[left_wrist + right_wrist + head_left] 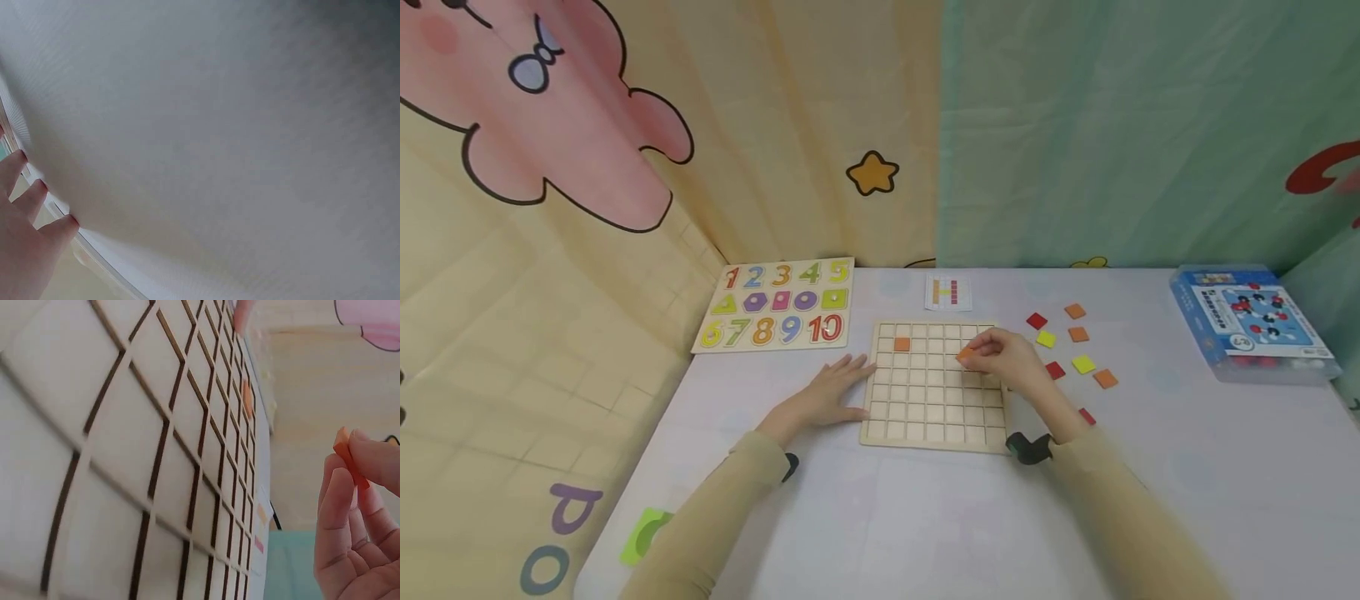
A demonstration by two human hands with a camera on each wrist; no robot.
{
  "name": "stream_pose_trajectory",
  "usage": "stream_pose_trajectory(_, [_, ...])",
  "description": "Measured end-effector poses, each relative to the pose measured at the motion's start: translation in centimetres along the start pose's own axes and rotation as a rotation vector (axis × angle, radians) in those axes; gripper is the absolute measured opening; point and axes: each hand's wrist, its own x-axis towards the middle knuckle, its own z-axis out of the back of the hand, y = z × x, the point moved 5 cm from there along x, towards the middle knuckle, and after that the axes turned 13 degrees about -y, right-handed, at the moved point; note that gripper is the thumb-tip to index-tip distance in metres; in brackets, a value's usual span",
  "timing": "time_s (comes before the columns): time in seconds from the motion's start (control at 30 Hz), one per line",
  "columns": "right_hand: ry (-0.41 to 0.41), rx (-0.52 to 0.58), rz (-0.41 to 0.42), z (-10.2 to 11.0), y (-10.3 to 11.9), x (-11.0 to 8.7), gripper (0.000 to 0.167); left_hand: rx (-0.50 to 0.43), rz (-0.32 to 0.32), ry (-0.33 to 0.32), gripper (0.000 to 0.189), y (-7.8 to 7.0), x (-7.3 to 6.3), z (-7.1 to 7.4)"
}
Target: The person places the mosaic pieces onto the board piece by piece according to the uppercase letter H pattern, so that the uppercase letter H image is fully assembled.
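A wooden grid board (934, 412) lies on the table, with one orange square tile (902, 343) set in a cell near its upper left. Over the board's upper right, my right hand (1006, 360) pinches another orange tile (350, 456) between thumb and fingers; the right wrist view shows it held above the grid. My left hand (827, 393) lies with fingers spread at the board's left edge, its fingertips touching or very near the rim. Behind the board is a small pattern card (948, 292) printed with orange, yellow and red squares.
Loose red, yellow and orange tiles (1083, 364) are scattered right of the board. A number puzzle board (775, 304) lies at the back left, a blue boxed set (1255, 325) at the back right. A green piece (643, 535) sits near the left front edge. Curtains (805, 125) hang behind.
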Motion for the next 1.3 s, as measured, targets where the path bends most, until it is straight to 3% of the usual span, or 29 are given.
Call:
stream_pose_trajectory(0.23, [0.038, 0.012, 0.081, -5.7, 2.1, 1.5, 0.026, -0.011, -0.006, 0.001, 0.082, -0.2, -0.2, 0.1])
stream_pose_trajectory(0.43, [0.034, -0.035, 0.149, -8.4, 2.9, 3.0, 0.022, -0.014, -0.009, 0.004, 0.083, 0.0, -0.1, -0.2])
stream_pose_trajectory(0.63, [0.045, -0.083, 0.167, -9.7, 3.3, 3.5, 0.021, -0.030, -0.019, -0.004, 0.083, 0.1, 0.0, -0.3])
stream_pose_trajectory(0.87, [0.029, -0.130, 0.176, -10.4, 3.2, 3.7, 0.007, -0.027, -0.017, -0.001, 0.083, 0.1, 0.0, 0.0])
stream_pose_trajectory(1.3, [0.012, -0.209, 0.189, -10.9, 3.7, 3.6, 0.007, -0.023, -0.029, 0.003, 0.083, 0.1, 0.2, 0.0])
